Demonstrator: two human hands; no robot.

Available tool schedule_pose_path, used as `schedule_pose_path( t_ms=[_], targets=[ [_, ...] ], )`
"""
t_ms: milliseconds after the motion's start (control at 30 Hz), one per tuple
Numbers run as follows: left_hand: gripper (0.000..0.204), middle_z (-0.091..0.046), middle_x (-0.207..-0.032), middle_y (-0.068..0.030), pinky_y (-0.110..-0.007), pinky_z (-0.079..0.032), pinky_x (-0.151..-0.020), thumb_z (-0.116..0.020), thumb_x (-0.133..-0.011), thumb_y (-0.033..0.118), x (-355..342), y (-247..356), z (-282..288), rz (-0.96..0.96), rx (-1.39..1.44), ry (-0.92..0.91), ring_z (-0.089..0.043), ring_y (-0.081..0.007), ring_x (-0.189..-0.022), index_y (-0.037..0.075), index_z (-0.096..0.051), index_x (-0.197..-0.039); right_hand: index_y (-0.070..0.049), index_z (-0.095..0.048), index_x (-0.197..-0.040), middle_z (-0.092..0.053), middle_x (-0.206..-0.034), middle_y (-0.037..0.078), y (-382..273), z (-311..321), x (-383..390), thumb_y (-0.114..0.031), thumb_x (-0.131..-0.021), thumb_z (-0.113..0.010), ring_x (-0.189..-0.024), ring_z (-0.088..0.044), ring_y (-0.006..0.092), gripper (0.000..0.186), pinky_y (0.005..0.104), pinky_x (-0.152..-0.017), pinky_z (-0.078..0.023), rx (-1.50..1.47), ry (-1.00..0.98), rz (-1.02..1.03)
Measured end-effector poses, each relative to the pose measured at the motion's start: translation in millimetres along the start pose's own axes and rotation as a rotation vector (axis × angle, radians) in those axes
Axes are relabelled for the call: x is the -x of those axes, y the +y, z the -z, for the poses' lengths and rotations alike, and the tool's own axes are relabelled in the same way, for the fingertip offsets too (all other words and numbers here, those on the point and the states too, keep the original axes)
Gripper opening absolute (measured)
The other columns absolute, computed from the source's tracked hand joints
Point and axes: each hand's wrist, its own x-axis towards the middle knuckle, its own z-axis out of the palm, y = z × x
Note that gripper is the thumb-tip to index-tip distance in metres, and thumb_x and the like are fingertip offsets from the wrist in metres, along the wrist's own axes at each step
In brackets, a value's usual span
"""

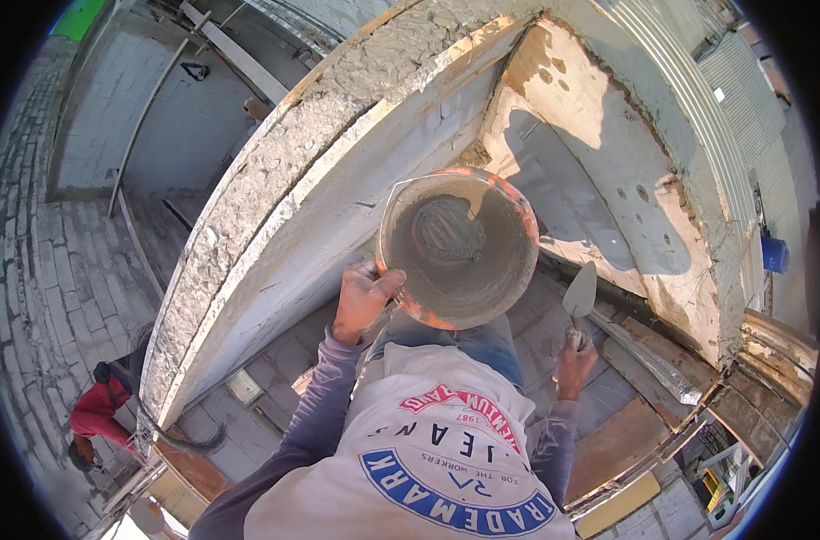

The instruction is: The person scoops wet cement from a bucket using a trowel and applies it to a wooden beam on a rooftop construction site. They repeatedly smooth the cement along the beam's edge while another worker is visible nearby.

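Observation:
My left hand (367, 301) grips the rim of an orange, mortar-coated bucket (509, 270), held tilted in front of my body with some wet grey mortar (446, 229) at its bottom. My right hand (572, 364) is closed on the handle of a pointed trowel (579, 290), blade up, to the right of the bucket and not touching it. Behind the bucket a long formwork wall (293, 234) with rough concrete (338, 81) along its top meets a stained, patched panel (549, 81) at a corner.
A co-worker in red (104, 405) bends down at the lower left, beside a bundle of dark wire (194, 441). Blocks (59, 270) lie beyond the left wall. Boards (630, 459) and a metal bar (644, 351) are at lower right; a blue container (774, 255) stands at far right.

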Motion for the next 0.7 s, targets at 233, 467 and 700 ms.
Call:
schedule_pose_path(
  t_ms=[233, 467, 700],
  targets=[
    [0.018, -0.077, -0.098, -0.0086, -0.028, -0.056, -0.074, -0.063, -0.094, -0.003, -7, 37, -31, -0.174, 0.082, -0.055, -0.069, -0.0108, -0.082, -0.007, -0.075, -0.107, 0.004, -0.070, -0.106, -0.060, -0.080, -0.001, -191, 20, 46, -0.009, -0.093, -0.068, -0.068, -0.058, 0.0103, 0.018, 0.0282, -0.060, -0.048, -0.372, 0.027, 0.550],
    [0.023, -0.077, -0.100, -0.0068, -0.028, -0.055, -0.078, -0.065, -0.093, -0.003, -18, 56, -63, -0.243, -0.160, -0.122, -0.068, -0.0098, -0.086, -0.009, -0.074, -0.112, 0.001, -0.071, -0.115, -0.069, -0.093, 0.018, -270, 0, 65, -0.019, -0.079, -0.078, -0.081, -0.072, 0.0376, 0.041, 0.0484, -0.071, -0.056, 0.950, -0.093, 0.824],
    [0.023, -0.077, -0.101, -0.0067, -0.028, -0.056, -0.079, -0.066, -0.092, -0.002, -18, 69, -95, -0.343, -0.215, -0.209, -0.068, -0.0100, -0.088, -0.009, -0.074, -0.113, -0.001, -0.068, -0.125, -0.060, -0.120, 0.018, -236, -39, 58, -0.022, -0.076, -0.079, -0.105, -0.067, 0.0383, 0.054, 0.0480, -0.077, -0.057, 1.085, -0.033, 1.163]
  ],
)
